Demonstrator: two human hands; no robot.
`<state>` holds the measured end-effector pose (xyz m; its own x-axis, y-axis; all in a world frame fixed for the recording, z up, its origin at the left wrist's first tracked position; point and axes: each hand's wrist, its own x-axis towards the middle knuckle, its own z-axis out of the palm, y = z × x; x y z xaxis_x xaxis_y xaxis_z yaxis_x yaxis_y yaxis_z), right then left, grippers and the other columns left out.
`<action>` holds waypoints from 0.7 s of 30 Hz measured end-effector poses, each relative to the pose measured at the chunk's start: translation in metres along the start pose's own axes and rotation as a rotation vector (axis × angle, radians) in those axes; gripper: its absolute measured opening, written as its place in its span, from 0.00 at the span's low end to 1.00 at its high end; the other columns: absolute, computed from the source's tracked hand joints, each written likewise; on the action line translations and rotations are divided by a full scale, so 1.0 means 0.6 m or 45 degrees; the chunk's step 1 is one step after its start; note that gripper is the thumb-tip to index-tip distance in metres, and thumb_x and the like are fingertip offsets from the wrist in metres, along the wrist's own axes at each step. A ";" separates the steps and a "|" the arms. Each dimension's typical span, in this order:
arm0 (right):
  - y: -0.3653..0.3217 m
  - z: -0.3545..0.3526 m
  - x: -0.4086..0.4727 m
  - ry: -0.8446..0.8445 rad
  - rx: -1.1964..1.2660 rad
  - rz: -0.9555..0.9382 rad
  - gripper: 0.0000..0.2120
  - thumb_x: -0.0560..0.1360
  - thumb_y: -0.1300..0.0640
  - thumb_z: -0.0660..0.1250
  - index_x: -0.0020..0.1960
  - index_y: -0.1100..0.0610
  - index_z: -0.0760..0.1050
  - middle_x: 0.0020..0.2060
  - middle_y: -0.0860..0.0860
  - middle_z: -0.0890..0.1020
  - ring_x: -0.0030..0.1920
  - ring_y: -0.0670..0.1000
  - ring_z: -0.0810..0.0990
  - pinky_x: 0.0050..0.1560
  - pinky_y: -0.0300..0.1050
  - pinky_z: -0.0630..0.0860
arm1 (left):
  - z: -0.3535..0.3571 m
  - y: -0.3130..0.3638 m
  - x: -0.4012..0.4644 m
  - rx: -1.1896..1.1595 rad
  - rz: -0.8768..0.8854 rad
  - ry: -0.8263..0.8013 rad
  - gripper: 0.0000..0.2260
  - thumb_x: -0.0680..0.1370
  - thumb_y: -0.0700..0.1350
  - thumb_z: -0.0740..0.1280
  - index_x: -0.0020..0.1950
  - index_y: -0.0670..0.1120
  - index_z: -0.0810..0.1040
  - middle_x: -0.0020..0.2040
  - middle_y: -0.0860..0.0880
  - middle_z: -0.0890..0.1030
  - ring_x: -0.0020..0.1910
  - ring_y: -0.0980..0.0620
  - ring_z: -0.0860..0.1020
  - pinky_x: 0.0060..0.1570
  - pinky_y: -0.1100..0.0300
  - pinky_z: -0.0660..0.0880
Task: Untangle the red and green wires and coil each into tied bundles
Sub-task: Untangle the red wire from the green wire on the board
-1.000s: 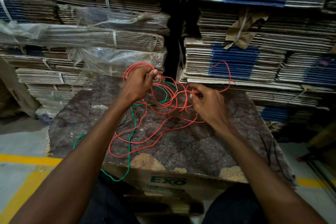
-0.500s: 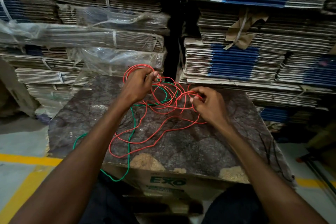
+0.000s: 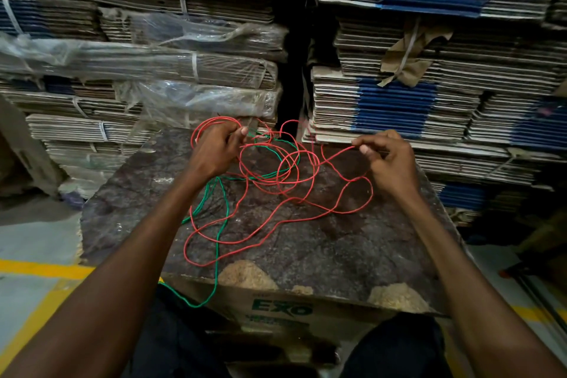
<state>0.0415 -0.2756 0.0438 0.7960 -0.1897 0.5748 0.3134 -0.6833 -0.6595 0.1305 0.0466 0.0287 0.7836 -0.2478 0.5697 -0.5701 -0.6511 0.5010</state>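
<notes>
Two stacks of flattened cardboard [image 3: 399, 77] fill everything from nine o'clock round to three, so my working room is only the dark mottled board [image 3: 322, 242] laid over a printed carton [image 3: 282, 310] at six o'clock. Most of the red wire [image 3: 277, 225] sprawls over that board in loose loops, with the knotted heart of it at about twelve o'clock of the board's middle, between my hands. Threaded through the tangle is the green wire [image 3: 218, 233], which runs toward six o'clock and hangs off the near edge.

My left hand [image 3: 214, 152], at eleven o'clock, has its fingers curled round a gathered set of red loops (the start of a coil, I judge). My right hand [image 3: 388, 159], at one o'clock, pinches a single red strand between thumb and forefinger and holds it raised above the board.

As I read it, the step in hand is freeing red from green. To do it well I would draw the pinched strand out slowly toward three o'clock, watching whether the central loops open or cinch; if they tighten, I ease off and follow the strand back by hand. I would hold the left coil steady as an anchor, and let the green lie slack so it slips clear.
</notes>
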 end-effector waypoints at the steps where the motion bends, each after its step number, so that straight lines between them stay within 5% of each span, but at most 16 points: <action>1: 0.004 -0.003 0.003 0.009 -0.022 0.023 0.14 0.73 0.69 0.68 0.48 0.52 0.82 0.38 0.43 0.72 0.42 0.43 0.72 0.45 0.28 0.66 | 0.000 -0.003 -0.001 -0.018 -0.011 -0.008 0.23 0.78 0.59 0.53 0.36 0.43 0.74 0.30 0.43 0.76 0.30 0.44 0.74 0.34 0.47 0.71; 5: 0.026 -0.010 0.016 0.105 -0.298 0.121 0.13 0.72 0.65 0.69 0.46 0.46 0.81 0.42 0.51 0.76 0.49 0.53 0.75 0.55 0.45 0.68 | 0.001 -0.009 -0.002 -0.074 -0.036 -0.031 0.22 0.78 0.58 0.54 0.37 0.44 0.75 0.29 0.44 0.76 0.29 0.45 0.76 0.33 0.46 0.73; 10: 0.021 0.004 0.009 -0.111 -0.569 0.114 0.13 0.71 0.62 0.71 0.54 0.52 0.82 0.49 0.56 0.79 0.54 0.59 0.77 0.56 0.46 0.72 | 0.002 0.002 -0.002 -0.060 -0.008 -0.016 0.16 0.79 0.54 0.56 0.34 0.50 0.70 0.29 0.44 0.76 0.30 0.45 0.75 0.34 0.46 0.73; 16: -0.034 0.051 -0.024 -0.083 -0.396 -0.247 0.10 0.71 0.64 0.68 0.51 0.56 0.83 0.44 0.53 0.79 0.49 0.55 0.77 0.50 0.45 0.71 | 0.005 0.006 -0.003 -0.145 -0.052 -0.035 0.17 0.80 0.54 0.56 0.36 0.49 0.72 0.30 0.42 0.77 0.29 0.43 0.77 0.33 0.46 0.75; 21: -0.056 0.103 -0.037 -0.287 -0.377 -0.386 0.12 0.69 0.66 0.70 0.52 0.58 0.82 0.47 0.54 0.82 0.50 0.58 0.79 0.51 0.44 0.70 | 0.005 0.008 -0.004 -0.160 -0.046 -0.015 0.17 0.80 0.52 0.57 0.37 0.44 0.75 0.30 0.41 0.77 0.29 0.42 0.77 0.32 0.46 0.74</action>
<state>0.0452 -0.2051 0.0232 0.7945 0.1845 0.5786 0.4137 -0.8619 -0.2932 0.1265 0.0422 0.0278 0.8067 -0.2347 0.5424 -0.5672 -0.5651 0.5991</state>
